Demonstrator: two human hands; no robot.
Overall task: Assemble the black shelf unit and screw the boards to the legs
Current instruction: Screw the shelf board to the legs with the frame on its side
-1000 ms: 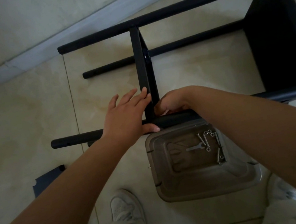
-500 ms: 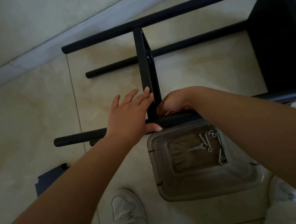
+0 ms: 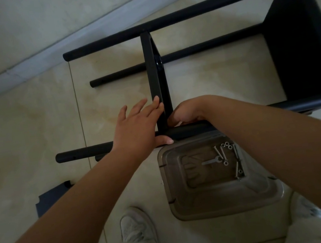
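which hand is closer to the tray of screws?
Right. The right hand is tucked at the joint of board and leg, its forearm crossing above the tray. The left hand rests on the nearest leg, left of the tray.

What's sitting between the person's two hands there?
In the head view, the upright black shelf board stands between them: the left hand lies flat against one face, and the right hand curls in at the other.

Single head-worn wide-angle view, looking steeply down and forward from standing height onto the tiled floor. Forearms enter from the bottom edge; the person's shoes sit at lower frame; the wall base crosses upper left.
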